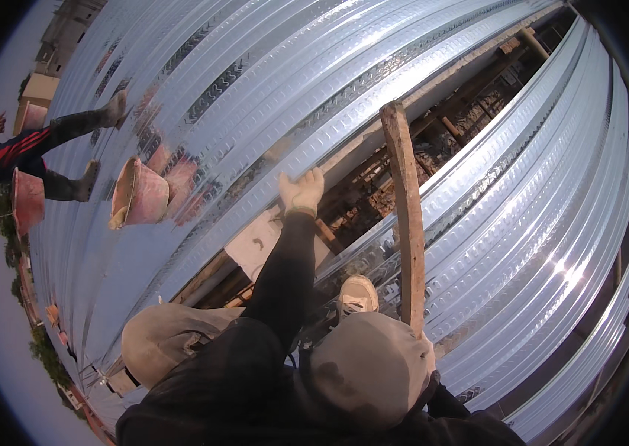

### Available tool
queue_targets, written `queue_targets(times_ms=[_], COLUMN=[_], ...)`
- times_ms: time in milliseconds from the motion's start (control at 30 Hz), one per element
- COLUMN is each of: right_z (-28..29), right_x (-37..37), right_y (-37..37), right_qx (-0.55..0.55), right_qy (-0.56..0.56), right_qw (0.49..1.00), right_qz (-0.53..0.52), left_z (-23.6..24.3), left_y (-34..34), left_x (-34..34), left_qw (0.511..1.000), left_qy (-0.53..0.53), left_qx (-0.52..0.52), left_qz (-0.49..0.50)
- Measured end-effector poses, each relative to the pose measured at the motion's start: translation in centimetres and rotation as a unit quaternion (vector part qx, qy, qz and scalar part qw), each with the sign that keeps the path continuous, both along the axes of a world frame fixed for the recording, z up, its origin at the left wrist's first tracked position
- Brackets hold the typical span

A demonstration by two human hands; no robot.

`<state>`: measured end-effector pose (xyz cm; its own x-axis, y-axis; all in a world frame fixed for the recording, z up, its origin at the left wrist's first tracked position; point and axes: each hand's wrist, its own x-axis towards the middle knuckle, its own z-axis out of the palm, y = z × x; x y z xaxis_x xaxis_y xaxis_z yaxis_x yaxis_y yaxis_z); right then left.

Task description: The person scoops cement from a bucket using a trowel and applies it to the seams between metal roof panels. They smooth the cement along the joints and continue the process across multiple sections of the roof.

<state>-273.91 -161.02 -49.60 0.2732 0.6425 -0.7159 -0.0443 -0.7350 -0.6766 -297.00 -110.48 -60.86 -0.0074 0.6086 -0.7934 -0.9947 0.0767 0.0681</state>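
Observation:
My left hand (302, 192), in a pale glove, reaches forward with its fingers curled at the edge of a shiny ribbed metal decking sheet (255, 141). Beside that hand runs a long gap (374, 186) between the sheets, with a pale concrete block or beam (259, 241) at its near end. A rough wooden batten (406, 215) slants up across the gap and the right-hand decking (523, 201). Low on the right, my right hand (428, 355) is closed round the batten's lower end, mostly hidden behind my knee.
Through the gap, wooden props and rubble show below. At the left another person (32, 152) in dark trousers and boots walks on the decking, next to a red bucket (28, 201). Another worn red bucket (138, 193) stands nearer. My shoe (357, 295) is by the gap.

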Motion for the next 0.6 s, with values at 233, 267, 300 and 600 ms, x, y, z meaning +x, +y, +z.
queue_targets(times_ms=[233, 267, 300, 600], right_z=[2.5, 2.1, 1.9, 9.8], right_x=[2.3, 1.7, 1.6, 5.8], right_y=[0.5, 1.4, 2.0, 1.7], right_qx=[-0.038, -0.015, 0.002, -0.105], right_qy=[-0.076, -0.063, -0.053, -0.12], right_qw=[0.995, 0.996, 0.996, 0.987], right_qz=[0.052, 0.068, 0.071, 0.038], left_z=[-5.3, -5.6, -5.4, 1.5], left_y=[3.6, 6.4, 8.8, 5.7], left_x=[2.4, -0.7, -1.6, 2.3], left_qw=[0.996, 0.997, 0.995, 0.09], left_qy=[-0.074, -0.064, -0.066, -0.677], left_qx=[-0.035, -0.051, -0.07, -0.123], left_qz=[-0.035, -0.009, 0.012, 0.72])
